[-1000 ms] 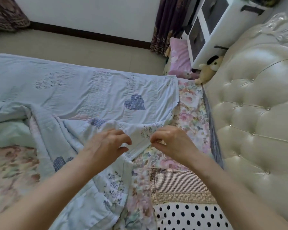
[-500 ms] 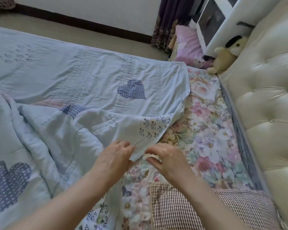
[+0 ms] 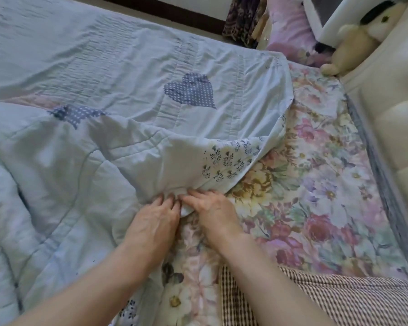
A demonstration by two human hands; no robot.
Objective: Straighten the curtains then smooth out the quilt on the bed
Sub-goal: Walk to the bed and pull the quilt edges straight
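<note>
A pale blue quilt (image 3: 127, 78) with dotted blue heart patches covers the left and middle of the bed, and its near corner is folded back and rumpled. My left hand (image 3: 156, 217) and my right hand (image 3: 212, 212) sit side by side at that folded edge. The fingers of both curl into the fabric and grip the fold, with a bit of the quilt's edge bunched between them. The lower end of a dark purple patterned curtain (image 3: 243, 20) hangs at the top, beyond the bed.
A floral bedsheet (image 3: 316, 184) lies bare on the right. A cream tufted headboard (image 3: 398, 114) runs along the right edge. A plush toy (image 3: 353, 43), a pink pillow (image 3: 290, 27) and a white cabinet (image 3: 320, 10) are at the top right. A checked pillow (image 3: 339, 297) lies near me.
My view has leaned in and down over the bed. Both hands have come closer together and closed on the quilt's folded edge.
</note>
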